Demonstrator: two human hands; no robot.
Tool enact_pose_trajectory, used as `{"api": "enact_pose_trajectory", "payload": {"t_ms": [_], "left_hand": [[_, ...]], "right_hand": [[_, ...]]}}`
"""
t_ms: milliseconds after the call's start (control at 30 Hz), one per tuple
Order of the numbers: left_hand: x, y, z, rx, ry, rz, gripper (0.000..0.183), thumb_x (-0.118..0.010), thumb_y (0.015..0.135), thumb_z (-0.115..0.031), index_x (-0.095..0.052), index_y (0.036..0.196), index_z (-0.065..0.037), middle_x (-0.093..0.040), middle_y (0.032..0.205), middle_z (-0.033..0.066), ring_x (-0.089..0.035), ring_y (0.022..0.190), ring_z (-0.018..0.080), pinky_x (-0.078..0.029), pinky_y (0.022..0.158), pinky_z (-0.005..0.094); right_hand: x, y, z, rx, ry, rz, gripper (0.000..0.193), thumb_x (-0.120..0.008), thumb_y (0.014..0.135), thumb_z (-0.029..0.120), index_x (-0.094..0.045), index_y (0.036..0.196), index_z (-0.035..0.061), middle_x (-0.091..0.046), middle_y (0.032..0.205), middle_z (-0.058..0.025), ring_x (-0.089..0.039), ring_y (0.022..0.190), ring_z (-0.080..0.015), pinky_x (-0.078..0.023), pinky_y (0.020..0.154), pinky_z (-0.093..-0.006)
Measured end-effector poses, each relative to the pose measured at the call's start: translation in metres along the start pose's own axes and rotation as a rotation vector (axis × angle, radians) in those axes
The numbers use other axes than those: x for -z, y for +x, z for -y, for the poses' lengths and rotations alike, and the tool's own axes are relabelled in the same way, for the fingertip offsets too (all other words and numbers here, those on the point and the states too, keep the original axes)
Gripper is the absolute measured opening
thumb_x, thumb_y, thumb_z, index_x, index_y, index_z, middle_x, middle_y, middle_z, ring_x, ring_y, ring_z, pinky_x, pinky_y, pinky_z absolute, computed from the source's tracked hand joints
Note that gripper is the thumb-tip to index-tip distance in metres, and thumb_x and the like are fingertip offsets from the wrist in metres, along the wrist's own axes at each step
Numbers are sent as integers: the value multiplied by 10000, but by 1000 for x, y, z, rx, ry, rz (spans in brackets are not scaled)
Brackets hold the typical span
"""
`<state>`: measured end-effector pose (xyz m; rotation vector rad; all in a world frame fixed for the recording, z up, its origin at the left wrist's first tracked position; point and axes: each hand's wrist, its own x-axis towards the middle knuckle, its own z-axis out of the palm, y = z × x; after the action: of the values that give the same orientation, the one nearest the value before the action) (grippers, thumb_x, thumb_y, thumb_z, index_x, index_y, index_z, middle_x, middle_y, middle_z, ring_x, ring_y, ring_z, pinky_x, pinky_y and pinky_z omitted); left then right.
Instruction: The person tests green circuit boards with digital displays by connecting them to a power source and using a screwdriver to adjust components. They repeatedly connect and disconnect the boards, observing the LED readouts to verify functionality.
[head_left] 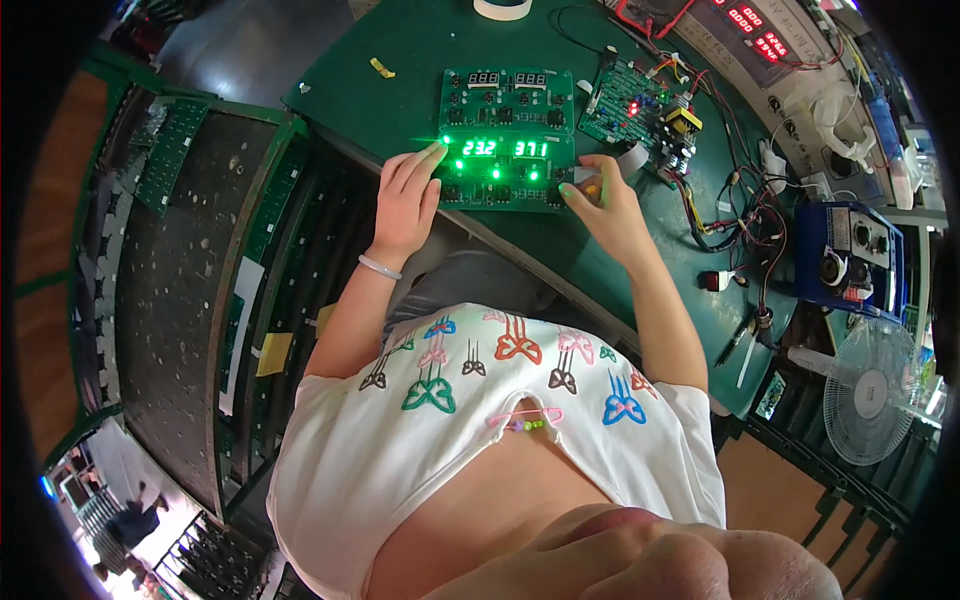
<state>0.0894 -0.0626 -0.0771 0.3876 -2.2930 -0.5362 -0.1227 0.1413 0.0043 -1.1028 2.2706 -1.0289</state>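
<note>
A green circuit board panel (506,118) lies near the front edge of the bench. Its far section has two dark digit displays (507,80); on the near section, the digit displays (505,149) and several small lamps glow green. My left hand (408,205) lies at the panel's left side, fingers stretched out and fingertips at a glowing lamp. At the right edge, my right hand (612,212) touches the panel with its thumb. Its index finger is bent and apart from the thumb, beside a pale roll (632,160). The remaining right fingers are partly hidden.
A wired circuit board (640,112) with red lamps sits right of the panel, cables trailing toward me. Farther right are an instrument with red digits (745,30), a blue-framed device (850,255) and a white fan (870,394). A rack (180,240) stands left.
</note>
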Motion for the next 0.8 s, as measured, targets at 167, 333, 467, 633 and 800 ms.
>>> {"api": "enact_pose_trajectory", "payload": {"t_ms": [167, 333, 467, 633, 800], "left_hand": [[-12, 0, 3, -39, 8, -43, 399, -529, 922, -78, -625, 1307, -31, -629, 1311, 146, -554, 1119, 355, -429, 1019, 457], [-9, -5, 6, -24, 35, -38, 392, -527, 926, -106, -638, 1293, -24, -627, 1303, 146, -554, 1107, 344, -427, 1018, 450], [-9, 1, 7, -45, 29, -30, 387, -523, 933, -113, -639, 1290, -19, -630, 1295, 145, -555, 1109, 343, -429, 1018, 450], [-11, -2, 6, -42, 42, -30, 389, -514, 946, -130, -635, 1300, -21, -630, 1293, 143, -552, 1119, 341, -424, 1026, 445], [-9, -2, 6, -29, 58, 0, 395, -505, 953, -129, -628, 1315, -27, -625, 1298, 142, -542, 1138, 334, -412, 1038, 444]], "right_hand": [[-17, 11, -21, -23, 124, -73, 421, -730, 925, 260, -552, 1175, -28, -626, 760, -125, -582, 679, -187, -481, 635, -355], [-18, 16, -16, -95, 238, -15, 369, -733, 931, 277, -588, 1120, -5, -574, 723, -53, -474, 649, -104, -417, 590, -299], [-18, 16, -23, -104, 313, 6, 344, -719, 941, 275, -591, 1106, 2, -510, 685, -21, -419, 620, -83, -369, 565, -293], [-19, 14, -27, -103, 314, 6, 341, -721, 936, 275, -596, 1102, 4, -481, 664, -9, -410, 620, -84, -356, 559, -302], [-20, 12, -29, -90, 322, 0, 365, -721, 930, 292, -601, 1122, 6, -464, 652, -7, -408, 618, -85, -359, 566, -303]]}}
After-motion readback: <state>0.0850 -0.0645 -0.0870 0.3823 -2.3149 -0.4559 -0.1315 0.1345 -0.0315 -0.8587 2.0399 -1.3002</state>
